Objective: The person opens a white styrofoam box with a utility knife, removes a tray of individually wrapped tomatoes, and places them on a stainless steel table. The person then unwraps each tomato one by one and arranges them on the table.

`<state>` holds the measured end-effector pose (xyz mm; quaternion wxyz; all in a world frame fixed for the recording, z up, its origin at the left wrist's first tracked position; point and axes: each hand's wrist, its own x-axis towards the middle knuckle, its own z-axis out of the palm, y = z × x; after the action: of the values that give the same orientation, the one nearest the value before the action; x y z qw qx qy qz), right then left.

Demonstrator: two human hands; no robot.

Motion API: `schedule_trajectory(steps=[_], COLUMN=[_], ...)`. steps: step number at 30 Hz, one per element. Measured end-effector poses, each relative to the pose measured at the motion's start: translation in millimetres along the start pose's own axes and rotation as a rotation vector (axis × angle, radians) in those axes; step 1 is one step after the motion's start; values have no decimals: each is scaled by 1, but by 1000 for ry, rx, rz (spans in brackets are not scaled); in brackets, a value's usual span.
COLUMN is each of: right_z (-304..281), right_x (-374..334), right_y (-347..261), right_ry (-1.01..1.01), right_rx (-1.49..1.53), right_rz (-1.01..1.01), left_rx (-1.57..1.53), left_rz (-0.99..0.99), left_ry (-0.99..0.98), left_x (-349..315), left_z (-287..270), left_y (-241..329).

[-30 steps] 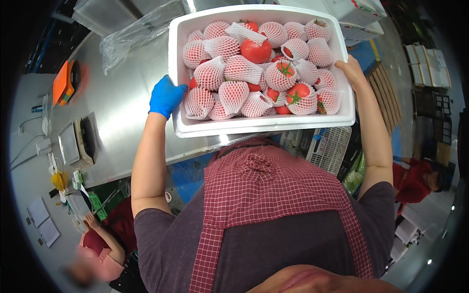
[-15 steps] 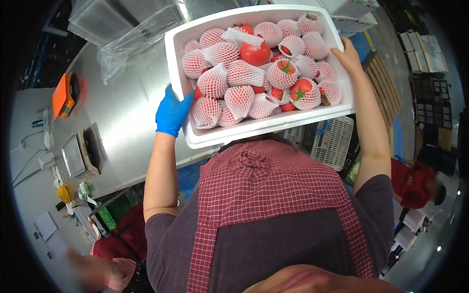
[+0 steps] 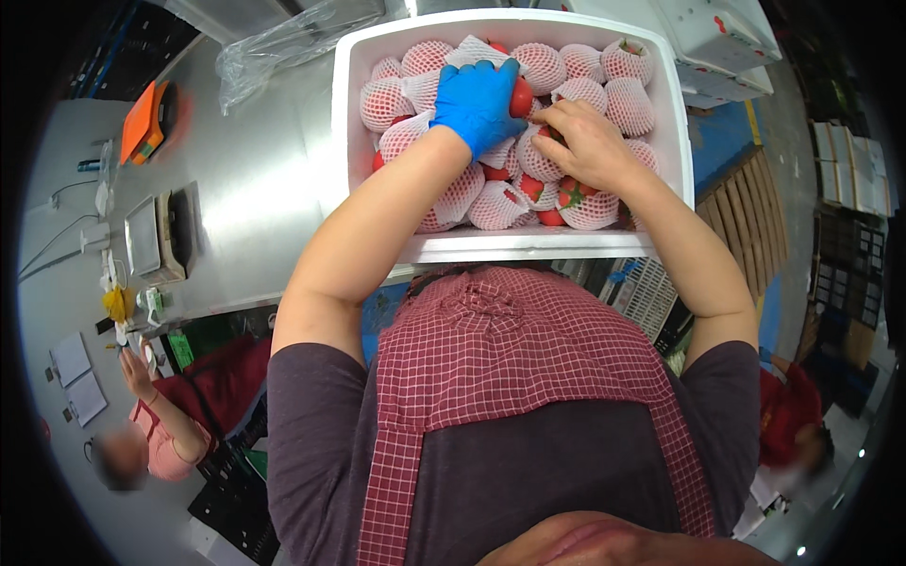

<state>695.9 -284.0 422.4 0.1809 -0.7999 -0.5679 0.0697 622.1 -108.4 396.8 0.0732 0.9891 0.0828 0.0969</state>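
A white foam box (image 3: 679,141) full of red tomatoes, most in white foam net sleeves (image 3: 628,106), lies in front of me. My left hand (image 3: 477,108), in a blue glove, reaches into it. Its fingers and thumb close around a large red tomato (image 3: 522,96) that shows bare on the side I see. Just to the right, my bare right hand (image 3: 587,143) lies over the fruit. Its bent fingers and thumb are around the top of a netted tomato (image 3: 538,158), whose green stem end they partly cover.
A shiny metal table (image 3: 255,189) extends left, with an orange device (image 3: 143,123), a small scale-like tray (image 3: 146,236) and clear plastic film (image 3: 274,61). White boxes (image 3: 717,38) stand at back right, near wooden pallets (image 3: 750,208). Other people are at lower left and right.
Both my hands have let go of the box's sides and moved inward onto the tomatoes. The box now sits straighter, slightly farther right. At lower left, another person's arm has come up.
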Motion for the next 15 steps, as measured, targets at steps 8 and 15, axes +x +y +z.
schedule_trajectory(steps=[8, 15], right_z=[-6, 6], right_x=[6, 32], right_y=[15, -10], right_ry=[-91, 49], right_rx=[149, 122], right_rz=[-36, -155], left_rx=[-1215, -2165], left_rz=[-176, -272], left_ry=[28, 14], left_x=[-37, -104], left_z=[-36, -45], left_y=[-32, -60])
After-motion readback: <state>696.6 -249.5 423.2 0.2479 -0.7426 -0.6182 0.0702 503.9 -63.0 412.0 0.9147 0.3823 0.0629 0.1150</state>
